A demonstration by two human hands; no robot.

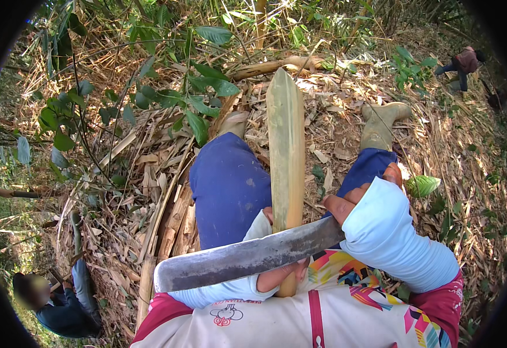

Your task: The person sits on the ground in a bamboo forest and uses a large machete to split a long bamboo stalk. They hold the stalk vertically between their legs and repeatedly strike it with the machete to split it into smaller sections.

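Note:
A long, pale, freshly carved wooden paddle (286, 145) with a pointed tip stands out in front of my body, between my knees. Its narrow lower end is in my left hand (276, 277), fingers wrapped round it and partly hidden behind a blade. That blade belongs to a machete (247, 255), dark along the back with a lighter edge, lying across the lower part of the paddle. My right hand (355, 200) is closed at the machete's right end; its handle is hidden by the fingers and the pale blue sleeve.
Dry leaves and wood chips (329, 139) cover the ground around my boots (381, 122). Leafy stems (198, 98) rise at the left, and a log (276, 66) lies beyond. One person (62, 313) sits at lower left; another person (467, 61) is at far right.

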